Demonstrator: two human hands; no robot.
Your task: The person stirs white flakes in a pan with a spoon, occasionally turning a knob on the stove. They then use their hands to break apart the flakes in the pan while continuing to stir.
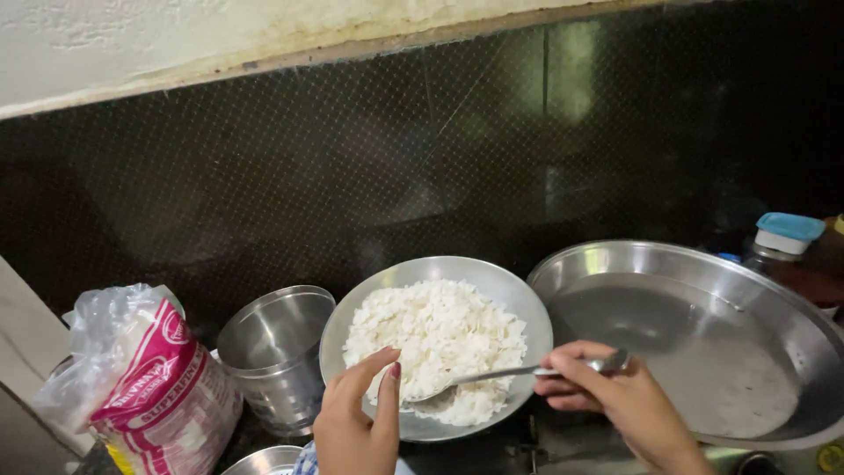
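Right hand (615, 400) pinches the handle end of a steel spoon (492, 376), fingers closed tight on it; spoon bowl sits in the near side of the heap, touching it. Left hand (356, 422) grips the near rim of the steel bowl (519, 303), thumb over the edge, fingers curled narrow on the metal. Bowl holds white flattened rice (440, 339), piled loose, and stands on the dark countertop (492, 449) near its front edge.

Judgement: stirring goes best with the left hand holding the rim firm, spoon kept low and shallow so flakes don't spill over the near rim; heap already leans toward the near right side.

Just right of the bowl, rims nearly touching: a wide empty steel pan (703, 343). Left of the bowl: an empty steel tumbler-shaped container (277, 352), close by. Far left edge of the counter: a clear plastic packet (154, 387) with a pink and white printed label, crumpled top, partly full. Far right, behind the pan: a brown jar with a light blue lid (789, 230). Dark tiled backsplash (396, 149) behind.
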